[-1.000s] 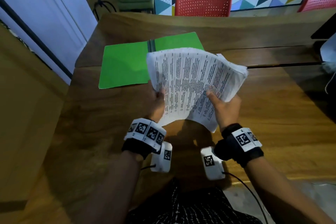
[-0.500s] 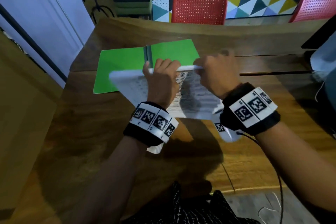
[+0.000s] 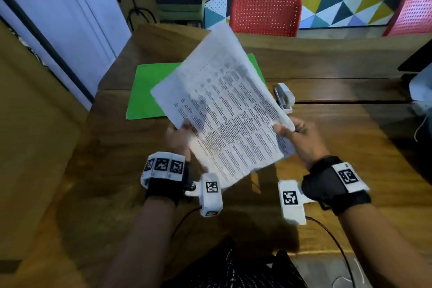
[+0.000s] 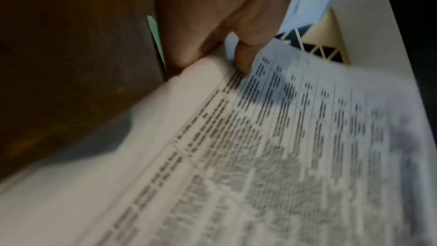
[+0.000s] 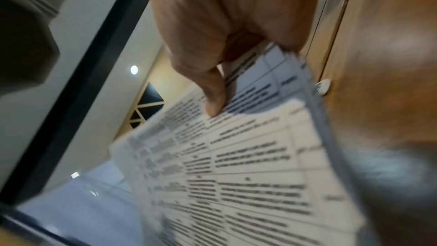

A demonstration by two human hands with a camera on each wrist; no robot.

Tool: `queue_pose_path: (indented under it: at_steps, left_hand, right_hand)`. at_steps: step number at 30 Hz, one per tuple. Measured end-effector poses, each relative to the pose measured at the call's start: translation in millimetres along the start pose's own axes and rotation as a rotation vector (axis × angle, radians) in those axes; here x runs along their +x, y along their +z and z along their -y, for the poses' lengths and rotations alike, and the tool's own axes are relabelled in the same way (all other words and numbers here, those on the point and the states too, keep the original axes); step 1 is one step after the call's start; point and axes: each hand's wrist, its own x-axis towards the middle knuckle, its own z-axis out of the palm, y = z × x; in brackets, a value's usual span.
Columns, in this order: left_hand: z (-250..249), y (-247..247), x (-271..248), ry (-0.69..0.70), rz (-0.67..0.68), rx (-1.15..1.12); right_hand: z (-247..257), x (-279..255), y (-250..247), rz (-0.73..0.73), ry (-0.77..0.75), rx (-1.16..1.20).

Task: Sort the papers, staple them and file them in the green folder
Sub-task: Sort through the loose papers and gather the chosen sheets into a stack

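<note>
Both hands are holding the stack of printed papers (image 3: 224,110) up off the wooden surface (image 3: 350,147), tilted with its far end rising toward the red chair (image 3: 265,13). The left hand (image 3: 178,139) is pinching the near left edge, thumb on the printed face and fingers curled beneath; the right hand (image 3: 298,134) is gripping the near right corner in the same way, its thumb (image 5: 214,98) pressing down on the top sheet. The green folder (image 3: 152,91) is lying open and flat behind the sheets, and the white stapler (image 3: 284,97) is sitting just to the right of it. The stack looks light and floppy, with sheets fanning slightly at the right edge, so loose pages are likely to slide apart. Gripping opposite edges near one corner and squaring the stack against the surface seems the safest hold before stapling.
</note>
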Motion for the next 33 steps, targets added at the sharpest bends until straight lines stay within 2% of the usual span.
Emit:
queue_pose_path:
  at_steps: [1, 4, 6, 8, 10, 12, 16, 22, 27, 33]
  left_hand:
    - [-6, 1, 0, 0.047, -0.024, -0.039]
    - [-28, 7, -12, 0.237, 0.025, -0.108]
    - [-38, 10, -20, 0.345, 0.091, -0.098]
    - [-43, 9, -26, 0.381, 0.186, -0.111]
    - [-43, 7, -32, 0.366, 0.287, -0.070]
    - [-36, 4, -40, 0.329, 0.332, 0.037]
    - [-26, 6, -48, 0.264, 0.357, 0.103]
    - [-27, 1, -38, 0.262, 0.352, -0.013]
    - [-11, 3, -37, 0.234, 0.422, 0.057]
    - [-4, 16, -17, 0.203, 0.147, 0.198]
  right_hand:
    - [-3, -1, 1, 0.012, -0.010, -0.017]
    - [-9, 0, 5, 0.004, -0.036, -0.030]
    - [-4, 2, 9, -0.053, -0.072, 0.066]
    - [4, 4, 13, -0.118, -0.125, 0.181]
    - [6, 5, 14, -0.156, -0.147, 0.248]
    - [1, 2, 16, -0.173, -0.136, 0.287]
    - [-15, -6, 24, -0.181, -0.076, 0.324]
    - [1, -5, 22, -0.210, -0.188, 0.327]
    - [-22, -8, 31, -0.193, -0.083, 0.277]
    - [-22, 22, 25, -0.233, -0.081, 0.051]
